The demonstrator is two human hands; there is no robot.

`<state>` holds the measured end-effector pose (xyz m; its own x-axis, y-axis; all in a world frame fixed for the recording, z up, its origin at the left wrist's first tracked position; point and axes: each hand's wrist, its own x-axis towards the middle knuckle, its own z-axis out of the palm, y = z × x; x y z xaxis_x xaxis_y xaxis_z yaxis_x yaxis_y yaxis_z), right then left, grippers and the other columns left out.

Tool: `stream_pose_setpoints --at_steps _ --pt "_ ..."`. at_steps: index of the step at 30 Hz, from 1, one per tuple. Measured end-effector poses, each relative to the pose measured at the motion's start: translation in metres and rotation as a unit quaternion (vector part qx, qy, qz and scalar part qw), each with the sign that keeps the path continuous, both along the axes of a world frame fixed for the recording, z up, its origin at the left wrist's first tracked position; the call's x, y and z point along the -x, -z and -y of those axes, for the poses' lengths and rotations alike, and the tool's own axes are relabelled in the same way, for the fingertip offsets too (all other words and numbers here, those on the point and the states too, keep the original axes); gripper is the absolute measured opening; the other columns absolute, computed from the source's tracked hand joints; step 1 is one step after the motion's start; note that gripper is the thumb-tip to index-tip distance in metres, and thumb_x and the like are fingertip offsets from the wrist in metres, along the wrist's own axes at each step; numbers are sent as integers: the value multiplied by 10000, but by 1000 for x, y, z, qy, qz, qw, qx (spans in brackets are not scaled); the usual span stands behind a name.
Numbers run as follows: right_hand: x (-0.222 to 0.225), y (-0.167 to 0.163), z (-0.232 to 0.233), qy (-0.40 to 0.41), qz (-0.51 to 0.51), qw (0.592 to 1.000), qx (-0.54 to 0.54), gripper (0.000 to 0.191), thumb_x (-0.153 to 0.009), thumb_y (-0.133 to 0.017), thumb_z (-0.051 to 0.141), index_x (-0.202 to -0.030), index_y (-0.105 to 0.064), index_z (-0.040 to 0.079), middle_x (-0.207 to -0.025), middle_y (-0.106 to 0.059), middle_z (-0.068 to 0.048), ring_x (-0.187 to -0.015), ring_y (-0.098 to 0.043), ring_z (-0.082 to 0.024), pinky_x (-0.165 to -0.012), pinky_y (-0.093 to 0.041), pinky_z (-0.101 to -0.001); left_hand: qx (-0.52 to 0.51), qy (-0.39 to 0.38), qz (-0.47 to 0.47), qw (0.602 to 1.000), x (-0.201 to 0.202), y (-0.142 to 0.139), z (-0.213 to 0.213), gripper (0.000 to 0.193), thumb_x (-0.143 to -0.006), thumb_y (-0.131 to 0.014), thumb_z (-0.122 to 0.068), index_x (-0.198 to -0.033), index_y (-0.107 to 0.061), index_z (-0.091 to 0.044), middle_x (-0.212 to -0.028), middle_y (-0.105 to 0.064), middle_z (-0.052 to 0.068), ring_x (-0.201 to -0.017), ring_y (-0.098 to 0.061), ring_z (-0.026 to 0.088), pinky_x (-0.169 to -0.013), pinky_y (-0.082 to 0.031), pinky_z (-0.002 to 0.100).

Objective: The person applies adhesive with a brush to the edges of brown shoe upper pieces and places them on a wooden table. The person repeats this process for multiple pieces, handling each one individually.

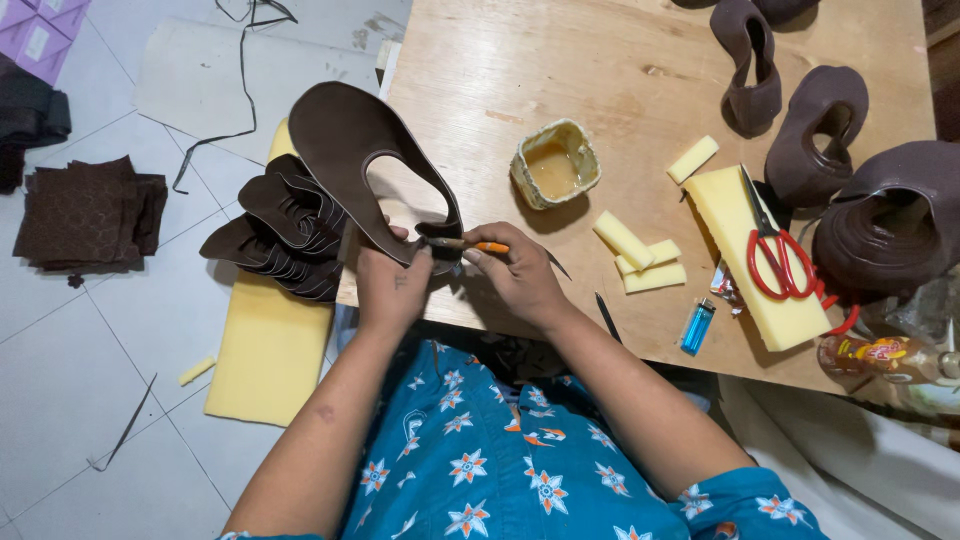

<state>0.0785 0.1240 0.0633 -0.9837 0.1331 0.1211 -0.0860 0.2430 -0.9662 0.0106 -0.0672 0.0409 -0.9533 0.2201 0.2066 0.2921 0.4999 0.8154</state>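
Matt brown leather upper (350, 150) (smooth-faced), bare plywood table (620, 60), spongy yellow foam block (745, 255), glossy red plastic scissor handles (780, 265).

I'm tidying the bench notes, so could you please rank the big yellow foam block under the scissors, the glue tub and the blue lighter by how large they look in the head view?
1. Big yellow foam block, clearly largest.
2. Glue tub.
3. Blue lighter, smallest.
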Motion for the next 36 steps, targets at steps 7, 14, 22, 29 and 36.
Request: stream_pose_setpoints --at_steps 7,14,22,29,36 --pt "-3 0 -3 -19 16 998 64 181 -973 -714 92 -1133 -666 21 -1017 -710 -40 -909 -685 -84 -818 -558 -232 -111 -42 50 992 -3 -19 -4 334 -971 -652 -219 -1183 -569 25 -1115 -664 175 -1059 -671 348 -938 -510 429" --pt "-2 -2 5 21 9 997 70 190 -961 -716 114 -1129 -678 35 -1042 -727 -38 -945 -696 -80 -823 -590 -235 -77 33 30 996 -2 -12 4 361 -824 -712 -165 -1088 -599 54 -1073 -667 201 -1020 -673 342 -915 -508 412" --pt "-5 -19 6 -1 15 1000 -27 162 -955 -722 73 -1107 -686 33 -1028 -751 -72 -948 -714 -127 -845 -567 -268 -142 -12 -1 990 -2 8 3 231 -1007 -579 -138 -1153 -640 31 -1103 -690 182 -1038 -680 318 -936 -510 381" --pt "4 -19 0 -37 35 997 -62 192 -922 -742 85 -1096 -685 27 -1008 -737 -61 -920 -710 -117 -816 -577 -262 -163 30 -10 986 -2 17 -2 233 -1044 -543 -137 -1182 -636 26 -1126 -675 163 -1054 -668 297 -944 -506 376" --pt "5 -11 -8 -107 41 992 43 180 -934 -706 42 -1113 -689 30 -1094 -739 -28 -1010 -691 -98 -917 -563 -261 -146 7 138 980 7 28 7 387 -1032 -514 -299 -1165 -662 34 -1041 -718 159 -976 -675 264 -888 -494 346"
